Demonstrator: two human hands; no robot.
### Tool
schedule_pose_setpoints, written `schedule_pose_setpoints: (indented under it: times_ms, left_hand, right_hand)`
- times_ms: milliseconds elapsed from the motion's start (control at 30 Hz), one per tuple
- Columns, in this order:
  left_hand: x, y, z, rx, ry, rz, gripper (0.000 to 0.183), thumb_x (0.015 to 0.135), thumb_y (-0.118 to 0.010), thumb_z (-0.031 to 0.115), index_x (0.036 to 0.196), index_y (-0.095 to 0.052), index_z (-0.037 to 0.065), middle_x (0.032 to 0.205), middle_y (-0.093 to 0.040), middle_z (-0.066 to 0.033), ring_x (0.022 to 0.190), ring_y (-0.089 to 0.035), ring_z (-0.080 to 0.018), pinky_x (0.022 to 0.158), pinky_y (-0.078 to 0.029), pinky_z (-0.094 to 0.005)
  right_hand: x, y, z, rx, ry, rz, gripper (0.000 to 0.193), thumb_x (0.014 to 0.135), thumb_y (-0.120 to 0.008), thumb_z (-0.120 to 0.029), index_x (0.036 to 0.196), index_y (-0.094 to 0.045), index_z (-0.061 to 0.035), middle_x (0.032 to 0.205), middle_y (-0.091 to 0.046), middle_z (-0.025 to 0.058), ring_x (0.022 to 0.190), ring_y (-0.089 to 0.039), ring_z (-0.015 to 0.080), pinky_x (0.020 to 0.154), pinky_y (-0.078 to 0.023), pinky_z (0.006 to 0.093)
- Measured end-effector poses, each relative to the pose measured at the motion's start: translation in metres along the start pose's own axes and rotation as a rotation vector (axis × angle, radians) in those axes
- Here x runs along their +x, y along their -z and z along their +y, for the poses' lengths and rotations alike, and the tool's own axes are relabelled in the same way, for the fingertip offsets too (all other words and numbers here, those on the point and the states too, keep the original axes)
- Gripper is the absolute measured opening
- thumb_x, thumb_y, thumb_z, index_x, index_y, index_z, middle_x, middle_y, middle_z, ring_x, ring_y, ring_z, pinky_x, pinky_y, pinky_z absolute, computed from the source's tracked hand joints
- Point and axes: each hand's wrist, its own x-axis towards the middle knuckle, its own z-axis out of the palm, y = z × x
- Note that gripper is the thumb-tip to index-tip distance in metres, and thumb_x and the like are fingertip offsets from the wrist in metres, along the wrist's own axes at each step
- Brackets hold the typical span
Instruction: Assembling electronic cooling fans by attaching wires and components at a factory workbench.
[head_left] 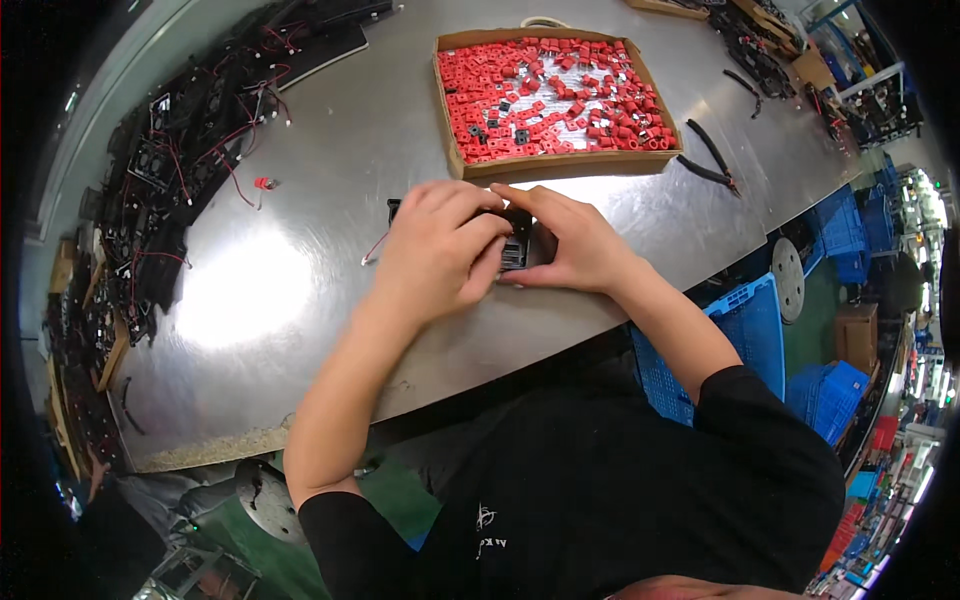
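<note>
Both hands hold one small black part (516, 243) with a red wire, low over the metal bench (330, 130). The left hand (440, 250) grips it from the left side and the right hand (570, 245) pinches it from the right. Just behind them stands a cardboard tray (447, 120) of small red pieces (560, 95).

Two hands, the left hand (440, 250) and the right hand (565, 245), meet on one small black fan (516, 243). One cardboard tray (560, 165) holds red square parts (560, 95), too many to count. One pair of black-handled pliers (712, 160) lies beside it. Several blue plastic crates (760, 330) stand below the one metal table (330, 120).
</note>
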Motion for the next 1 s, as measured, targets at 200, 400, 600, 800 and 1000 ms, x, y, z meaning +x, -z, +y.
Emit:
schedule_pose_setpoints:
  times_ms: [200,400,600,800,1000]
  left_hand:
    - [-0.001,-0.001,-0.011,-0.026,0.019,0.013,0.020,0.083,-0.075,0.008,0.102,-0.076,0.009,0.111,-0.074,-0.0044,0.113,-0.068,-0.0279,0.101,-0.050,-0.0449]
    - [-0.002,-0.002,-0.019,-0.084,0.174,0.034,0.014,0.087,-0.076,0.008,0.101,-0.076,0.007,0.110,-0.074,-0.0070,0.108,-0.067,-0.0310,0.096,-0.052,-0.0435]
    - [0.001,0.001,-0.015,-0.185,0.324,0.021,0.012,0.087,-0.081,0.013,0.094,-0.076,0.006,0.102,-0.073,-0.0085,0.101,-0.067,-0.0329,0.087,-0.052,-0.0442]
    - [0.002,-0.009,-0.002,-0.106,0.550,0.048,0.012,0.088,-0.078,0.018,0.092,-0.075,0.007,0.097,-0.071,-0.0084,0.097,-0.066,-0.0332,0.090,-0.049,-0.0469]
    - [-0.005,-0.015,-0.018,-0.048,0.422,0.163,0.010,0.085,-0.073,0.013,0.093,-0.075,0.008,0.102,-0.072,-0.0074,0.101,-0.068,-0.0311,0.092,-0.048,-0.0477]
  right_hand:
    - [-0.001,-0.004,0.005,0.022,0.026,0.022,0.096,0.072,-0.097,-0.034,0.155,-0.056,-0.0083,0.113,-0.069,0.0117,0.095,-0.069,0.0277,0.082,-0.057,0.0374]
    - [-0.001,-0.004,0.004,0.004,0.086,0.030,0.091,0.074,-0.095,-0.036,0.152,-0.058,-0.0084,0.105,-0.066,0.0110,0.089,-0.068,0.0271,0.078,-0.057,0.0375]
    - [-0.001,-0.006,0.006,-0.032,0.101,0.022,0.093,0.074,-0.095,-0.037,0.154,-0.056,-0.0098,0.105,-0.067,0.0111,0.086,-0.067,0.0280,0.077,-0.057,0.0379]
    - [-0.002,-0.008,0.003,-0.025,0.054,0.022,0.120,0.071,-0.096,-0.039,0.170,-0.034,-0.0150,0.119,-0.072,0.0116,0.083,-0.068,0.0278,0.075,-0.058,0.0365]
    - [-0.002,-0.008,0.004,-0.050,0.046,0.013,0.124,0.070,-0.096,-0.042,0.172,-0.030,-0.0158,0.120,-0.072,0.0113,0.077,-0.067,0.0258,0.071,-0.057,0.0356]
